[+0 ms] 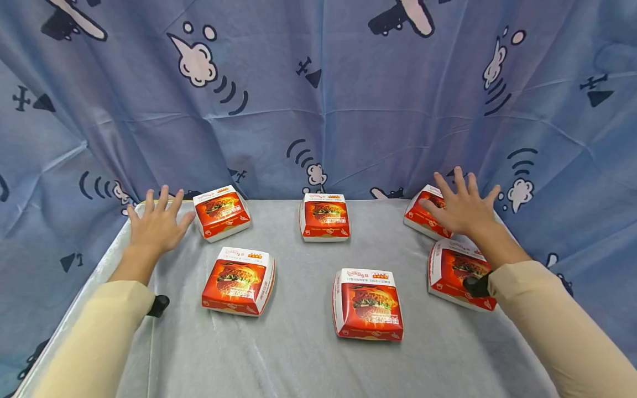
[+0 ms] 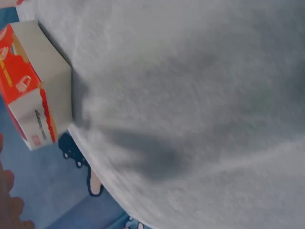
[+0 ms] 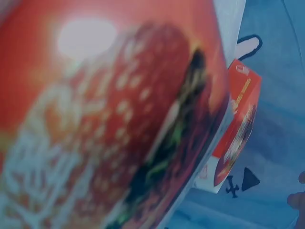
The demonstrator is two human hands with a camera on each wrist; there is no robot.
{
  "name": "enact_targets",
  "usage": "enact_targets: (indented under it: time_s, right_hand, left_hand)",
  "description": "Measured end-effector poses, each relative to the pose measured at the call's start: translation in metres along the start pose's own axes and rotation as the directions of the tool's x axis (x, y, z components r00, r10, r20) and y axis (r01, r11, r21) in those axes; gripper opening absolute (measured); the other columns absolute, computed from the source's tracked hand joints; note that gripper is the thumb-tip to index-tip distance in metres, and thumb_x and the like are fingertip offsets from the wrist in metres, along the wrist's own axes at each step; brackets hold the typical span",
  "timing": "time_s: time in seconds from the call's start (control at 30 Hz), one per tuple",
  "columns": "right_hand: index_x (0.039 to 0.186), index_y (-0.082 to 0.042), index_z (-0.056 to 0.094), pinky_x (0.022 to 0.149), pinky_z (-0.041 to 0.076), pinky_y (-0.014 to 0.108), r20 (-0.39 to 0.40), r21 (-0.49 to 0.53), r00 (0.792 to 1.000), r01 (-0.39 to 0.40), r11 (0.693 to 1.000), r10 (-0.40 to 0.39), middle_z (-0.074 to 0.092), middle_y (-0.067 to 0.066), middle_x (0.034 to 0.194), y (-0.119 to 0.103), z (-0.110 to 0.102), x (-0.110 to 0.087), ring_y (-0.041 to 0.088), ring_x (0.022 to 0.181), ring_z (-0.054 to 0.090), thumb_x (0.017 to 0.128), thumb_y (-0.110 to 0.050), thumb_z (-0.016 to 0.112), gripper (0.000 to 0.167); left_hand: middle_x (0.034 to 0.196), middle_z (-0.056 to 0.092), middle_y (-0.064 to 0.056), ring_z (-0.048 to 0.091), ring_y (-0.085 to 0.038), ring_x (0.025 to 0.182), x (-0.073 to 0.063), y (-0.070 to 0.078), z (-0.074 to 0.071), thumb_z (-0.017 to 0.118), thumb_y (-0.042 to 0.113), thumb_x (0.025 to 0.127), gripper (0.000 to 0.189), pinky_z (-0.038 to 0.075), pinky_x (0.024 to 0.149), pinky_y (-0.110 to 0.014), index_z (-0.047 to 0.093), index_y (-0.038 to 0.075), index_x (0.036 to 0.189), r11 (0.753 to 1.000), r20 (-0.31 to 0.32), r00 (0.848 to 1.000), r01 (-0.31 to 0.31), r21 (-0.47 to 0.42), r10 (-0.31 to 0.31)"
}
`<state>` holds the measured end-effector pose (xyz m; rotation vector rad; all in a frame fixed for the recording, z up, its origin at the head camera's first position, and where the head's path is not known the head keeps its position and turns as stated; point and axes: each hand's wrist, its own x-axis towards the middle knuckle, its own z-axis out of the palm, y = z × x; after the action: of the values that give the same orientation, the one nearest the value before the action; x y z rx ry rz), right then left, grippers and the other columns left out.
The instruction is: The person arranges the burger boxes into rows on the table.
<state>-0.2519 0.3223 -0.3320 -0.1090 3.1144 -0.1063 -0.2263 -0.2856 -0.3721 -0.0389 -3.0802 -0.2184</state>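
My left hand (image 1: pixel 156 225), fingers spread, hovers over the table's left edge beside the back-left burger box (image 1: pixel 221 213), holding nothing. On the other side, my right hand (image 1: pixel 464 207) also has its fingers spread and holds nothing; it partly covers the back-right burger box (image 1: pixel 422 214). Whether it touches that box I cannot tell. Beneath my right wrist lies another burger box (image 1: pixel 455 271), which fills much of the right wrist view. All these boxes are closed, red and white, with a burger picture on top. Fingertips (image 2: pixel 14 207) show at the left wrist view's lower left.
Further closed burger boxes stand at back centre (image 1: pixel 325 218), left of centre (image 1: pixel 239 282) and front centre (image 1: pixel 369 304). A grey cloth covers the table (image 1: pixel 298 354). Behind it hangs a blue patterned curtain (image 1: pixel 269 83).
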Motion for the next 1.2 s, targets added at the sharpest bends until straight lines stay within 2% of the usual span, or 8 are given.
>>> enact_targets:
  time_s: [0.23,0.43,0.57,0.77,1.0,1.2]
  right_hand:
    - [0.161,-0.015,0.008,0.098,-0.017,0.079,-0.004,-0.011,1.000,0.023,1.000,-0.023,-0.006,0.029,0.161,-0.020,0.002,0.003,0.056,0.144,-0.003,0.094,-0.071,0.033,0.091]
    - [0.161,-0.016,0.008,0.102,-0.014,0.077,0.024,0.004,0.998,0.064,0.998,-0.064,-0.005,0.027,0.162,-0.042,0.004,0.003,0.053,0.146,0.000,0.094,-0.073,0.032,0.091]
    - [0.161,-0.017,0.009,0.105,-0.009,0.077,0.030,0.039,0.995,0.099,0.994,-0.100,-0.004,0.026,0.163,-0.058,0.004,0.004,0.052,0.146,0.003,0.095,-0.072,0.032,0.089]
    - [0.162,-0.020,0.006,0.106,-0.006,0.076,0.088,0.138,0.985,0.134,0.981,-0.147,-0.006,0.024,0.164,-0.080,0.001,0.005,0.051,0.147,0.006,0.097,-0.069,0.032,0.085]
    - [0.162,-0.022,0.007,0.108,0.002,0.076,0.103,0.200,0.974,0.179,0.963,-0.203,-0.003,0.022,0.165,-0.099,-0.002,0.006,0.047,0.149,0.007,0.098,-0.067,0.033,0.083]
    - [0.162,-0.022,0.007,0.110,0.004,0.073,0.113,0.270,0.962,0.212,0.939,-0.250,-0.002,0.021,0.165,-0.115,-0.004,0.005,0.046,0.149,0.007,0.098,-0.064,0.035,0.081]
  left_hand:
    - [0.162,0.003,-0.028,0.000,-0.054,0.145,0.004,0.012,0.002,0.030,0.053,0.105,0.073,-0.005,0.105,-0.078,0.016,0.007,0.159,0.999,0.046,0.999,-0.008,-0.054,0.010]
    - [0.162,0.001,-0.028,0.001,-0.054,0.145,0.009,0.022,0.004,0.030,0.056,0.104,0.075,-0.003,0.105,-0.078,0.013,0.008,0.160,0.996,0.099,0.995,-0.011,-0.083,0.019]
    - [0.162,-0.002,-0.028,0.003,-0.054,0.145,0.011,0.028,0.006,0.031,0.056,0.103,0.077,0.001,0.106,-0.078,0.010,0.008,0.160,0.992,0.157,0.987,-0.006,-0.125,0.025]
    - [0.161,-0.007,-0.029,0.007,-0.055,0.144,0.013,0.031,0.007,0.031,0.051,0.104,0.075,0.007,0.107,-0.076,0.005,0.008,0.160,0.974,0.231,0.972,0.021,-0.225,0.032]
    - [0.159,-0.006,-0.034,0.005,-0.054,0.145,0.016,0.031,0.010,0.034,0.032,0.107,0.065,0.012,0.112,-0.068,0.009,0.002,0.158,0.932,0.213,0.975,0.019,-0.362,0.063]
    - [0.155,-0.002,-0.041,0.006,-0.058,0.143,0.018,0.029,0.014,0.039,0.024,0.106,0.062,0.012,0.113,-0.067,0.016,-0.006,0.155,0.910,0.197,0.977,0.005,-0.414,0.085]
